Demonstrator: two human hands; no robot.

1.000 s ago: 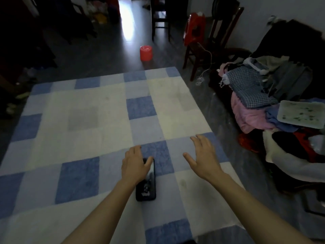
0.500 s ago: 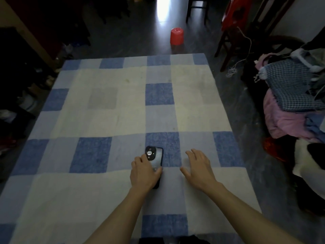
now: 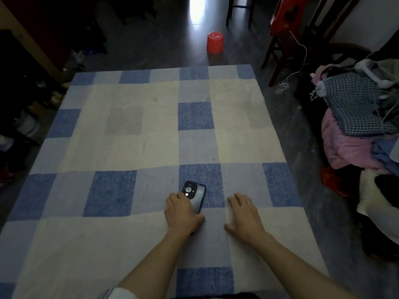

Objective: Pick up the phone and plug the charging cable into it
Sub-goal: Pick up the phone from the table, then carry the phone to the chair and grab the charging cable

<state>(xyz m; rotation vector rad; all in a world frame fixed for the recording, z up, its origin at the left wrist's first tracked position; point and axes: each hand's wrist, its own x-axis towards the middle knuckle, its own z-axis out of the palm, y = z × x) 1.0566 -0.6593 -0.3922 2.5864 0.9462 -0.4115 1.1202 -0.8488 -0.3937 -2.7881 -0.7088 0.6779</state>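
A dark phone (image 3: 195, 196) lies on the blue and cream checked cloth (image 3: 133, 147), back side up with its round camera module at the far end. My left hand (image 3: 182, 213) covers its near half, fingers along the left edge and thumb at the right edge. My right hand (image 3: 244, 216) rests flat on the cloth a short way to the phone's right, fingers spread, holding nothing. A thin white cable (image 3: 290, 76) hangs from the red chair (image 3: 287, 20) at the far right and coils on the floor.
A red stool (image 3: 214, 42) stands on the dark floor beyond the table. A heap of clothes (image 3: 356, 117) fills the right side. Dark clutter lines the left side. The cloth's right edge runs close to my right forearm.
The phone went from screen up to back up, camera module showing. My left hand stayed on it, and my right hand came down flat onto the cloth. My view tilted down.
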